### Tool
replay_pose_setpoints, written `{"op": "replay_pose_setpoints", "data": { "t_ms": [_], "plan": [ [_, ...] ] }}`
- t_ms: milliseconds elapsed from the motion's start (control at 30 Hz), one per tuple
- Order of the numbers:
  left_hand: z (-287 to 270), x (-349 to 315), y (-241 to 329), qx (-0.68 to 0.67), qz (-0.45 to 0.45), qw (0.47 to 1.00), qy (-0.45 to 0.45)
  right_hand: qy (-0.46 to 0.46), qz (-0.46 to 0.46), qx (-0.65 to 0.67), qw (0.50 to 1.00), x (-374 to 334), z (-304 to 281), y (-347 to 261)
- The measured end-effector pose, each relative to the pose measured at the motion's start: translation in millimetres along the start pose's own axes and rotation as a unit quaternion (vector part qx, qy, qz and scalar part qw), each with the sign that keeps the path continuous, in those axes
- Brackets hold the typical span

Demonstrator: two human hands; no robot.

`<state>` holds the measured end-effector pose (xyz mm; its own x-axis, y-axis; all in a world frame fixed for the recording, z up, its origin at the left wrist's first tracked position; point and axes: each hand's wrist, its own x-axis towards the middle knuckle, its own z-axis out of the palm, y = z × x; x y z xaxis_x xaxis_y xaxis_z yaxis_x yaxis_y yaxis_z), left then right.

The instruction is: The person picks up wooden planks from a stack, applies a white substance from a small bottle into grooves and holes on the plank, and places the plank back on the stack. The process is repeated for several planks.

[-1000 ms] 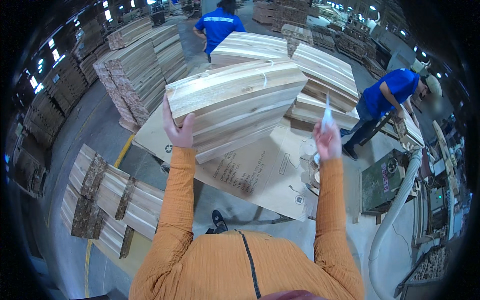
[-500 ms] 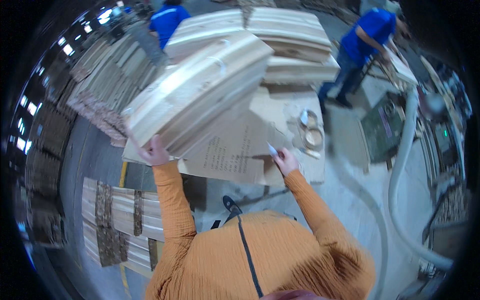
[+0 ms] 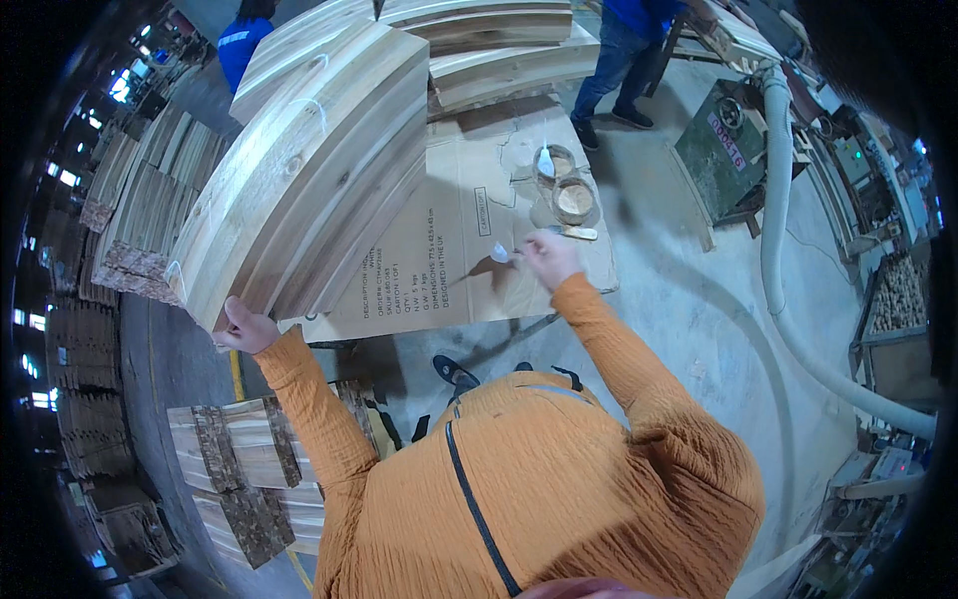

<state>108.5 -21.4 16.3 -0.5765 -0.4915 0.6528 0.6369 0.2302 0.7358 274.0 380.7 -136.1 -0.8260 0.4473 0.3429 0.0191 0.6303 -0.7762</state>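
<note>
My left hand (image 3: 247, 327) is closed on the near left corner of a thick light-wood panel (image 3: 329, 150). The panel lies slanted across the left of the cardboard-covered table, and part of its underside is hidden. Over the near right of the cardboard (image 3: 454, 270), my right hand (image 3: 551, 260) pinches a small tool with a pale, shiny blade (image 3: 502, 254). Just beyond that hand are two round tubs of beige paste; a white-tipped tool (image 3: 545, 160) stands in the far tub, and the near tub (image 3: 573, 200) shows its paste. A short flat tool (image 3: 579, 233) lies beside them.
More wooden panels (image 3: 509, 75) are stacked at the table's far side. Two people in blue shirts stand beyond, one far left (image 3: 242, 50), one far right (image 3: 621, 60). A pale hose (image 3: 783, 290) curves along the right floor near a green machine (image 3: 720, 150). Panel stacks (image 3: 239, 449) stand lower left.
The whole view has shifted, so the table sits further left and higher. My right hand has turned, its tool now pointing left rather than up-left. My left hand keeps hold of the panel.
</note>
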Motion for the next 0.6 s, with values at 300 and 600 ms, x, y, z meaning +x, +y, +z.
{"op": "replay_pose_setpoints", "data": {
  "t_ms": [300,600],
  "plan": [
    [21.8,-10.9,16.3,-0.035,0.021,0.997,0.069,-0.108,0.084,-0.474,0.87,92.3,-76.6,25.6],
    [21.3,-0.5,31.7,-0.071,0.068,0.993,-0.065,-0.194,0.036,-0.526,0.827,102.2,-68.7,24.0]
  ]
}}
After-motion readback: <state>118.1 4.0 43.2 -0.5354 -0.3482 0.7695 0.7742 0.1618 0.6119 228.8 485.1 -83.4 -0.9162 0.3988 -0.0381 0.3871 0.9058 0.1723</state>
